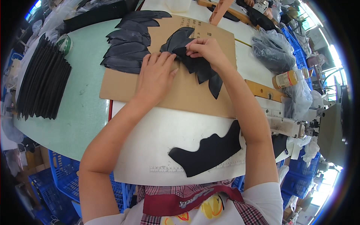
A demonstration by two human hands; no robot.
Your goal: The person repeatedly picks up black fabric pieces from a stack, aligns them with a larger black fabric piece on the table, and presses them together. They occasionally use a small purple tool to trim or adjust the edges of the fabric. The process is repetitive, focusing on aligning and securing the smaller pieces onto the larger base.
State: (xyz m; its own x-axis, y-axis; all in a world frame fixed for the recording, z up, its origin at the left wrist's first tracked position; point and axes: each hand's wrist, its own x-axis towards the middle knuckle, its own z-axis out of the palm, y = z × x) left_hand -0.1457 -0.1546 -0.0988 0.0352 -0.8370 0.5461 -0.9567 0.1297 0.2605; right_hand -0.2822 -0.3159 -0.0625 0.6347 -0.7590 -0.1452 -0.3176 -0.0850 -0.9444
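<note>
My right hand (205, 51) pinches the edge of a black, leather-like cut piece (197, 67) between thumb and fingers. That piece belongs to a loose, fanned pile lying on a brown cardboard sheet (127, 84). Palm down, my left hand (157, 73) rests on the cardboard just left of it, its fingers stretched and slightly bent, with the fingertips beside the pieces. Left of that hand, several dark pointed pieces (127, 50) lie in overlapping stacks on the cardboard. Whether the left fingertips press on a piece is hard to make out.
A wavy-edged black piece (208, 150) lies near me on the white tabletop (138, 150). On the green table (86, 97) stand a row of black pieces (43, 80) and a round roll (65, 44). A sewing machine (285, 125), jar (285, 79) and bagged goods (272, 52) are at right.
</note>
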